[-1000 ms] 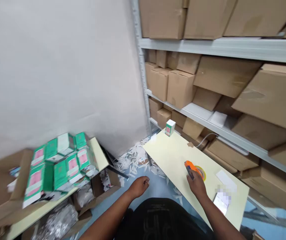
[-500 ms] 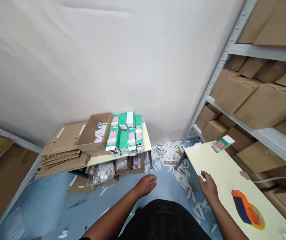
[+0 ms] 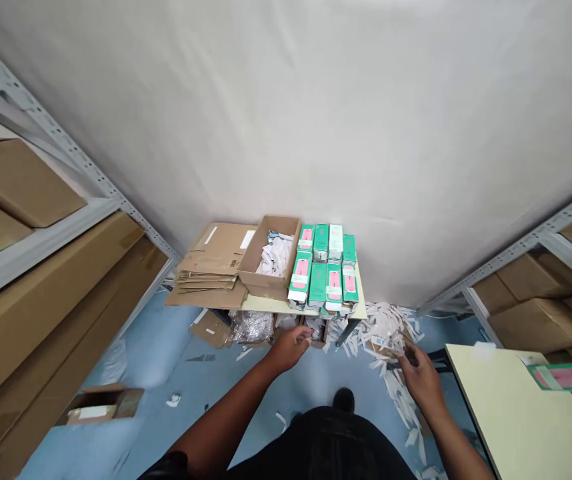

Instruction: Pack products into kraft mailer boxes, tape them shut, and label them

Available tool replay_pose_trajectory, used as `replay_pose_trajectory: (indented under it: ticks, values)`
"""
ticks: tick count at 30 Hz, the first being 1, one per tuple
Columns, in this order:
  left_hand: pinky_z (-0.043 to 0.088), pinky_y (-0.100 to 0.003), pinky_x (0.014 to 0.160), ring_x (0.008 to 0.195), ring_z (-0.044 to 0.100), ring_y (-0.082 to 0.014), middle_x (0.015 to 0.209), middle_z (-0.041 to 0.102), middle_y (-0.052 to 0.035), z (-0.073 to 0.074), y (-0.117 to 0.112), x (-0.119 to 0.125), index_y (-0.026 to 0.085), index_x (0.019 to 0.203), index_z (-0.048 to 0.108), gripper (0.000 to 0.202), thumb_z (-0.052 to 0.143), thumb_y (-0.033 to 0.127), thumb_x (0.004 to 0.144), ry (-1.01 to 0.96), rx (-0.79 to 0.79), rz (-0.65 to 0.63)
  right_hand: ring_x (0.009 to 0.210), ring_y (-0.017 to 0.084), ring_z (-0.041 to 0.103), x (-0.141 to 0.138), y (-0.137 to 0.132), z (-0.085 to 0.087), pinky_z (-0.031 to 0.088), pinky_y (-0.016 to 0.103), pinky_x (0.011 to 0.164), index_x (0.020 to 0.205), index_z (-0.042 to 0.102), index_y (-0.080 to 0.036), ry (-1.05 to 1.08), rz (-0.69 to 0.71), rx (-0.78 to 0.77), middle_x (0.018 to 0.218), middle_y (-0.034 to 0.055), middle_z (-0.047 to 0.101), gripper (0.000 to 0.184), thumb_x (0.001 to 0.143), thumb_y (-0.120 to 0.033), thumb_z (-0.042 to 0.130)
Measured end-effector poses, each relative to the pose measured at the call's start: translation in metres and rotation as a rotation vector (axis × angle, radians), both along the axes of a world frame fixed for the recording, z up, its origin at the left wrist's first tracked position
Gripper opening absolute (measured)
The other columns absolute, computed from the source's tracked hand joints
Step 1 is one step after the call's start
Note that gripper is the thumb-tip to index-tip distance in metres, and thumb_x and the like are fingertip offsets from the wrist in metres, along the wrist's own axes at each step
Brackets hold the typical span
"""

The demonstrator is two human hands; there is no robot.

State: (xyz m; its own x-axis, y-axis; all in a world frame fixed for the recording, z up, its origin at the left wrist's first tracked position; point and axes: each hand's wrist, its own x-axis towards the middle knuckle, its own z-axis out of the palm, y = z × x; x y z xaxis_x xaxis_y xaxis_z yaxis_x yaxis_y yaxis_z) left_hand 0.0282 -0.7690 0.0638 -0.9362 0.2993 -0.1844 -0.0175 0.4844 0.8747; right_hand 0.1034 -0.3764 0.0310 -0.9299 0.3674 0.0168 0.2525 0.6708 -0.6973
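My left hand (image 3: 290, 348) hangs in mid-air before the far low table, its fingers loosely curled and nothing visible in it. My right hand (image 3: 420, 373) is held out beside the near table, thumb and fingers apart, with nothing between them. Ahead on the far table (image 3: 252, 303) stand green and pink product boxes (image 3: 318, 282) in rows. Left of them is an open cardboard box (image 3: 266, 287) with white packets (image 3: 276, 255) inside, then a stack of flattened cartons (image 3: 219, 250). Neither hand touches any of these.
The pale near table (image 3: 521, 407) on the right bears a green flat carton (image 3: 566, 377). White paper strips (image 3: 383, 327) litter the blue floor. Shelving with brown cartons (image 3: 61, 300) stands on both sides. Bubble wrap (image 3: 252, 327) and an open carton (image 3: 100, 405) are lower down.
My view has turned left and moved nearer the far table, which now sits more central. The near table has slid rightward in view, and its orange tape dispenser is out of sight. Both hands remain raised.
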Motion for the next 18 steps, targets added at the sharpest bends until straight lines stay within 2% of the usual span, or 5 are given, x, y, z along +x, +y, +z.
replay_pose_trajectory:
  ticks: [3,6,12,14,18]
  values:
    - [0.054,-0.034,0.097,0.107,0.07,-0.0226,0.116,0.076,-0.0079,0.005,-0.016,-0.017,0.02,0.118,0.07,0.034,0.057,0.035,0.09,0.014,0.035,0.125,0.106,0.031,0.07,-0.044,-0.012,0.015,0.052,0.045,0.097,0.127,0.066,-0.017,-0.006,0.037,-0.045,0.12,0.0156,0.073,0.063,0.085,-0.062,0.056]
    - [0.054,-0.033,0.094,0.104,0.07,-0.0224,0.112,0.076,-0.0074,0.009,-0.035,-0.034,0.019,0.114,0.071,0.032,0.057,0.034,0.089,0.053,0.042,0.256,0.107,0.03,0.071,-0.102,-0.029,0.025,0.054,0.043,0.094,0.126,0.066,-0.017,0.017,0.105,-0.118,0.118,0.0147,0.074,0.061,0.084,-0.062,0.058]
    - [0.054,-0.033,0.089,0.097,0.069,-0.0225,0.104,0.077,-0.0068,0.02,-0.095,-0.068,0.019,0.107,0.072,0.031,0.057,0.038,0.088,0.139,-0.036,0.626,0.109,0.029,0.07,-0.216,-0.095,0.047,0.055,0.04,0.094,0.125,0.067,-0.018,0.062,0.37,-0.28,0.119,0.0145,0.074,0.055,0.086,-0.056,0.061]
    - [0.054,-0.031,0.084,0.091,0.069,-0.0213,0.098,0.076,-0.0056,0.021,-0.118,-0.078,0.018,0.105,0.072,0.031,0.061,0.039,0.086,0.121,0.041,0.776,0.107,0.029,0.071,-0.244,-0.124,0.059,0.055,0.042,0.095,0.124,0.067,-0.018,0.066,0.471,-0.305,0.117,0.0136,0.075,0.054,0.086,-0.056,0.062]
    - [0.052,-0.024,0.066,0.075,0.066,-0.0164,0.083,0.071,-0.0035,0.015,-0.167,-0.099,0.017,0.093,0.069,0.022,0.071,0.035,0.08,-0.1,0.417,1.099,0.103,0.028,0.071,-0.279,-0.186,0.086,0.057,0.042,0.092,0.121,0.069,-0.019,0.103,0.633,-0.289,0.113,0.0122,0.076,0.05,0.087,-0.055,0.062]
